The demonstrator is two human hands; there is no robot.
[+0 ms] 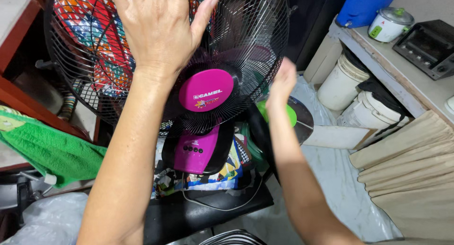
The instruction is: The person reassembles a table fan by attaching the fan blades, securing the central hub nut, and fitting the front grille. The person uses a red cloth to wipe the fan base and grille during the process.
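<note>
Cluttered storeroom floor. Left hand (158,29), fingers spread flat, presses the fan grille (246,51) above the pink hub (206,89), gripping nothing. Right hand (282,81), open and blurred, hovers beside the grille's right rim; fan stands upright on black base (203,212).

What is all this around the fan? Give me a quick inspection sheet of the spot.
Surface: pale floor with a dark stand base.
Job's things: black-grilled fan with magenta hub.
Clutter: green towel, white buckets, patterned cloths.
Grippers: left hand flat on the grille; right hand at its edge, blurred.
Cables: pale cord under the fan.
Surroundings: shelf with rice cooker and toaster oven.
</note>
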